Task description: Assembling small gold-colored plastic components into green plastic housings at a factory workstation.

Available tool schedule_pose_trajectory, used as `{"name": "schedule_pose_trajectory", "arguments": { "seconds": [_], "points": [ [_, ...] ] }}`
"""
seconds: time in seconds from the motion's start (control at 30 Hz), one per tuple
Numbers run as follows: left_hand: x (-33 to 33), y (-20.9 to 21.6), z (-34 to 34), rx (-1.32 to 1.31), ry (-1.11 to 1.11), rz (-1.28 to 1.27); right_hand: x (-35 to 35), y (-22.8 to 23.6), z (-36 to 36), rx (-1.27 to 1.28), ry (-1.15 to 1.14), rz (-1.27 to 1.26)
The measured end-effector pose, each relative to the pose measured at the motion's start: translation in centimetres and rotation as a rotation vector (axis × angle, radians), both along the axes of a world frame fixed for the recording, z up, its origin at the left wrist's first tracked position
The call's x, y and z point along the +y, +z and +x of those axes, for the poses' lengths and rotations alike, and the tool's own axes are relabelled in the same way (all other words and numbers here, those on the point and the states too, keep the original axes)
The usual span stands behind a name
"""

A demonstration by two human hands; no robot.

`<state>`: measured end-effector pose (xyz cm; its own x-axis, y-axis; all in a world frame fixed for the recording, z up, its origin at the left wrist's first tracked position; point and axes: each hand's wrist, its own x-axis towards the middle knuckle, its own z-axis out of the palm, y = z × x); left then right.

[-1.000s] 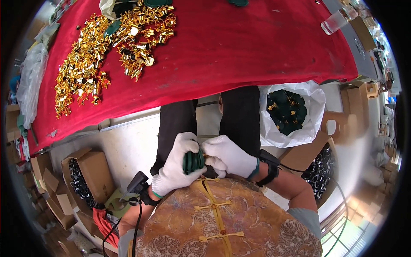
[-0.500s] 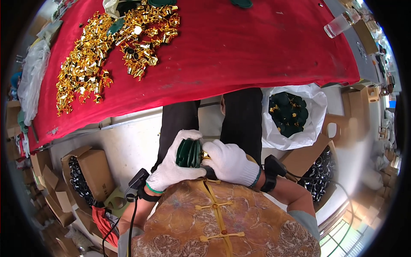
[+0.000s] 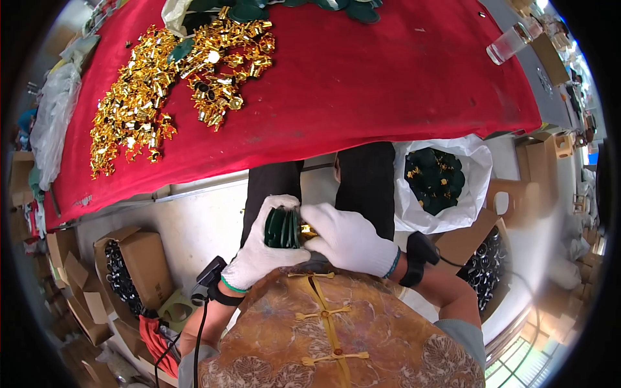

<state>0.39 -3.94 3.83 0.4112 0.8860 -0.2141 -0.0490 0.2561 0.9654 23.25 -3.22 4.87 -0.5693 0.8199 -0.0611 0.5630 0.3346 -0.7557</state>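
My left hand, in a white knit glove, is closed around a stack of dark green discs held on edge above my lap. Against the right end of that stack, my gloved right hand pinches a small shiny gold fitting. My fingers partly cover the fitting, so how it sits on the outermost disc cannot be made out. On the red-covered table ahead lies a heap of similar gold fittings, with more green discs along the far edge.
Right of my legs stands a white bag holding green discs with gold pieces. Cardboard boxes of dark shiny parts flank me, one at left and one at right. A clear glass lies near the table's far right.
My right hand has shifted slightly up and its fingers have moved over the gold fitting. The view has tilted a little, showing more discs at the far edge. My left hand keeps its hold.
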Motion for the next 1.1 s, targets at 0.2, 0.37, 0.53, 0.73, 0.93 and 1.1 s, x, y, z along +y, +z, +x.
{"name": "schedule_pose_trajectory", "arguments": {
  "seconds": [0.2,0.37,0.53,0.73,0.93,1.1],
  "points": [
    [-0.8,1.2,0.5,-0.361,0.038,-0.449,-2.0,-1.3,-0.1,-0.040,0.027,0.264],
    [-1.0,0.5,0.4,-0.224,0.014,-0.204,-2.4,-1.1,-1.2,0.092,-0.100,0.197],
    [0.4,0.6,0.8,0.335,-0.112,0.714,-0.4,-0.1,0.2,0.778,-0.435,-1.373],
    [-0.2,0.3,1.0,0.086,0.015,0.091,-0.3,-0.5,-0.5,0.333,-0.241,-0.482],
    [-0.9,1.5,0.8,-0.389,0.090,-0.533,-2.0,-1.7,-0.8,0.045,-0.069,0.221],
    [-1.0,1.5,0.9,-0.437,0.096,-0.544,-2.3,-2.0,-1.5,0.286,-0.205,0.144]
  ]
}}
